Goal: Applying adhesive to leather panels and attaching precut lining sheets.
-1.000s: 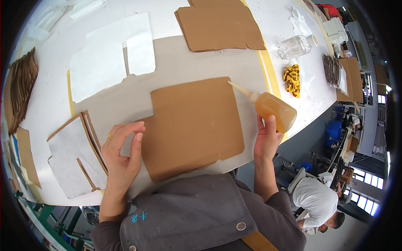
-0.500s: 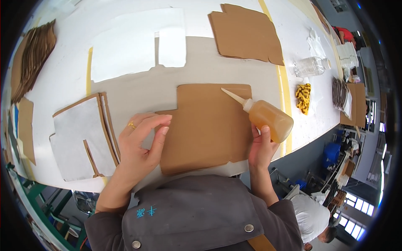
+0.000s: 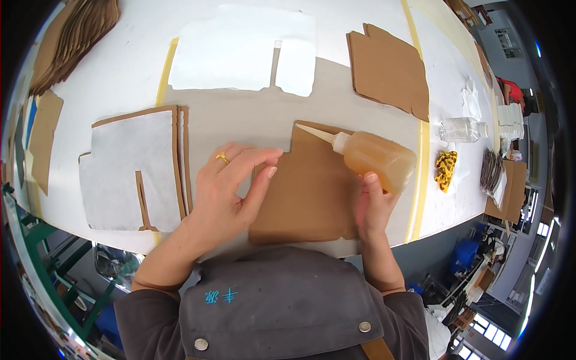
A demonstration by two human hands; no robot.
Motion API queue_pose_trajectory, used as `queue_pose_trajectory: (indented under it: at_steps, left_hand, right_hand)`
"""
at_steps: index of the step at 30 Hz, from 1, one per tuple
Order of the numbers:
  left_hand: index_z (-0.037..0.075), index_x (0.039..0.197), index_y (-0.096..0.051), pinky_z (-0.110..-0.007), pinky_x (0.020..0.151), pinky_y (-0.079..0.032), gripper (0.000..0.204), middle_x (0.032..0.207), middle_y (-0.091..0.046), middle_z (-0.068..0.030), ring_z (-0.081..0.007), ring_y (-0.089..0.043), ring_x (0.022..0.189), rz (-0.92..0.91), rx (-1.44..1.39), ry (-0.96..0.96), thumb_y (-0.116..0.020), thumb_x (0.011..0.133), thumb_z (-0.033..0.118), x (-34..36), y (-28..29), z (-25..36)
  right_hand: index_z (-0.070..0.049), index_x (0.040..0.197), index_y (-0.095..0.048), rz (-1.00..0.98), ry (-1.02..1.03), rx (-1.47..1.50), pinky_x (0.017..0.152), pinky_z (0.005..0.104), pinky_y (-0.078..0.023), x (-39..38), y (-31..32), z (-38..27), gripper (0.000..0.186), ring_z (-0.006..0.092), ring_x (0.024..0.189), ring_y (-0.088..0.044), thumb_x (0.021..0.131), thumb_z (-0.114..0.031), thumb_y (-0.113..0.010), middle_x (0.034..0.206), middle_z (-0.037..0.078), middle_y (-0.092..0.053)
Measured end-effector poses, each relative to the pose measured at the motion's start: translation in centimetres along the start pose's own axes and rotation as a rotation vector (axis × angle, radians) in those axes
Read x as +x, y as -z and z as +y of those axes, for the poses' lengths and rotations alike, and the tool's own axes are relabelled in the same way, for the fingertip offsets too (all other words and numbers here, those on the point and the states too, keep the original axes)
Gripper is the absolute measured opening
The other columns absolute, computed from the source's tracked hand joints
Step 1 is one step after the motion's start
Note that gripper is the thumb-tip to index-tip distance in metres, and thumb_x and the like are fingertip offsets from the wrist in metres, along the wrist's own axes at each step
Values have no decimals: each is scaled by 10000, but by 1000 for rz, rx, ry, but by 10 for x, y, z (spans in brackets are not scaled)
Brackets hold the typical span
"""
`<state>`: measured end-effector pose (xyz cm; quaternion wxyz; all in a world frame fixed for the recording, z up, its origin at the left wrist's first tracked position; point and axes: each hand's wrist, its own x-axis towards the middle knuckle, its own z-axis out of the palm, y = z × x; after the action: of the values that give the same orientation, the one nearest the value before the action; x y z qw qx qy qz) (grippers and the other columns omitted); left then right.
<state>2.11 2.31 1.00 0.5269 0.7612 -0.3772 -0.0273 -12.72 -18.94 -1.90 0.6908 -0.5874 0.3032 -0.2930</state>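
A squeeze bottle (image 3: 381,157) of amber liquid, with a long pale pointed nozzle, is gripped by my right hand (image 3: 375,201). It lies nearly level, its tip over the upper left corner of a brown sheet-like piece (image 3: 306,204) with a stepped outline. Whether the tip touches the piece I cannot tell. My left hand (image 3: 237,183), a ring on one finger, hovers by the piece's left step, thumb and forefinger slightly apart and nothing seen between them. The bottle and right hand cover part of the piece's right side.
White-faced brown-edged pieces (image 3: 114,186) lie to the left, and a slotted white piece (image 3: 240,51) lies beyond. Brown pieces (image 3: 390,72) are stacked far right. A clear bottle (image 3: 461,130) and a yellow-black cloth (image 3: 446,170) sit on the right; a brown stack (image 3: 84,42) stands far left.
The nozzle tip has moved left along the brown piece's top edge to its upper left corner. My whole view has shifted, so the table's things appear further right. Both hands keep their poses.
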Motion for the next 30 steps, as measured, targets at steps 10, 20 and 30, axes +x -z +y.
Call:
queue_pose_trajectory:
  at_steps: [10, 20, 30]
  left_hand:
    - [34, 1051, -667, -327, 786, -489, 208, 881, -687, -91, -250, -636, 838, 68, 35, 56, -611, 859, -26, 3, 3, -8]
    - [43, 1037, -675, -325, 755, -496, 183, 891, -695, -89, -238, -644, 815, 202, -77, 114, -615, 870, -3, 2, 1, -13]
    - [12, 1095, -671, -268, 865, -471, 184, 940, -697, -73, -132, -628, 935, 158, -154, 223, -574, 940, 36, 1, 1, -19]
  right_hand:
    - [10, 1290, -504, -181, -55, -108, 947, 343, -461, 17, 29, -18, 599, 195, 1078, -585, 811, -198, -797, 1167, 90, -601]
    - [9, 1302, -491, -203, -121, -7, 965, 342, -455, 1, -2, -3, 597, 188, 1106, -573, 804, -151, -780, 1194, 90, -593]
    - [11, 1230, -552, -365, -95, -164, 898, 332, -490, 6, 5, -9, 625, 185, 1033, -605, 732, -228, -846, 1127, 81, -622]
